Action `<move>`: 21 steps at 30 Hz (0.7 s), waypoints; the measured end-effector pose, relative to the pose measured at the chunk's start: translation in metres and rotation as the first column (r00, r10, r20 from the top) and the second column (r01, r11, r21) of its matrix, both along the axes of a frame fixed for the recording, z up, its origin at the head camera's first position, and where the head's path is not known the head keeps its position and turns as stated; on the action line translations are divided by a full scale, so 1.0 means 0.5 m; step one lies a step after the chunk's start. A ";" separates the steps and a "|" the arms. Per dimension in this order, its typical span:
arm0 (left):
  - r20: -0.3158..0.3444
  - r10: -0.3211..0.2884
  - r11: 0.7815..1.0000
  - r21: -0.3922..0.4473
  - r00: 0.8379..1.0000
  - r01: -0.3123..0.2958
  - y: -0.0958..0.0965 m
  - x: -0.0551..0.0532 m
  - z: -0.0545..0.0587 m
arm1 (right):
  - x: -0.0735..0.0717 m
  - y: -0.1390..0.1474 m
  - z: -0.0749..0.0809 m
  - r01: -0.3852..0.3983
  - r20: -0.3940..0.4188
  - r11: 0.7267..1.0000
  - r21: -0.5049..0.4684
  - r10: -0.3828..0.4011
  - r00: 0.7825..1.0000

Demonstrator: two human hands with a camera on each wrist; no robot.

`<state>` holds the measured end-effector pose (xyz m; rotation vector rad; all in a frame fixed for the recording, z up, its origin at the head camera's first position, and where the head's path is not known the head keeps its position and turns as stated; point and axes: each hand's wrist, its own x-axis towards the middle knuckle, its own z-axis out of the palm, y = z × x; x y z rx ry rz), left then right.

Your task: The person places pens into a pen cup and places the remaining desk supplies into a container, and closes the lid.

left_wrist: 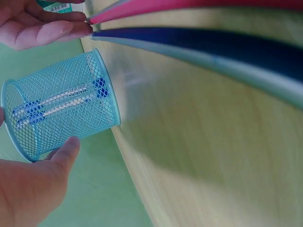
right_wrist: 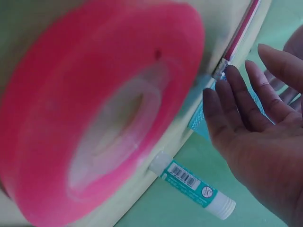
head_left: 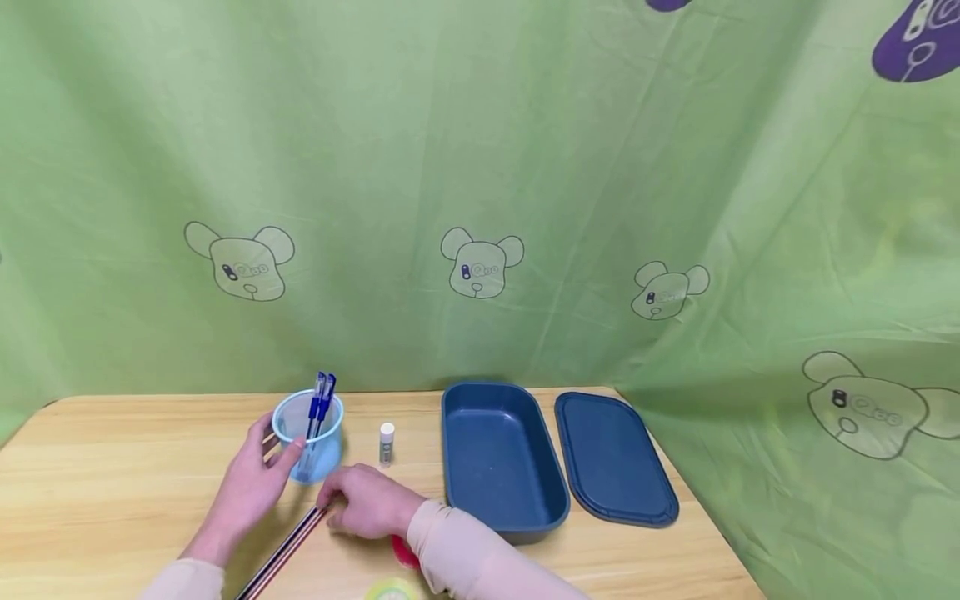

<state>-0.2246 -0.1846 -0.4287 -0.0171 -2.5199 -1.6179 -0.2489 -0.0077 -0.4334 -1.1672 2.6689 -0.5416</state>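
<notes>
**Left hand (head_left: 251, 481) around mesh pen cup (head_left: 327, 460), right hand (head_left: 370, 502) at pencils (head_left: 283, 552)**

The left hand curves thumb and fingers around the light-blue cup, upright at the counter's (head_left: 127, 475) far left, two blue-capped pens (head_left: 322, 408) inside. The right hand, fingers loosely extended rather than closed, meets the far ends of the pencils, which lie nearer. Right of the cup stands a glue stick (head_left: 386, 446). A careless fingertip push could roll the pencils apart; a tug might tip the cup.

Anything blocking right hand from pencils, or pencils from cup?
Nothing visible in either path: the right hand is at the far ends of the pencils, with the mesh cup just beyond, held by the left hand at its side.
</notes>
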 end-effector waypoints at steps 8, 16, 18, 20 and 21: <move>0.010 -0.004 1.000 0.014 1.000 0.004 0.003 -0.002 -0.001 | 0.005 0.004 -0.009 -0.019 -0.044 0.996 0.087 0.023 0.999; 0.019 0.008 1.000 0.018 1.000 -0.008 0.000 -0.002 0.001 | 0.017 0.002 -0.005 -0.084 -0.101 0.983 0.163 0.101 0.990; 0.016 0.009 1.000 0.016 1.000 -0.009 0.000 -0.001 0.001 | 0.019 0.000 -0.006 -0.102 -0.111 0.980 0.173 0.122 0.986; 0.014 0.010 1.000 0.015 1.000 -0.011 -0.001 -0.001 0.000 | 0.020 -0.002 -0.007 -0.123 -0.119 0.977 0.174 0.145 0.982; 0.014 0.011 1.000 0.015 1.000 -0.011 -0.001 0.000 0.000 | 0.020 -0.003 -0.008 -0.135 -0.120 0.976 0.173 0.157 0.980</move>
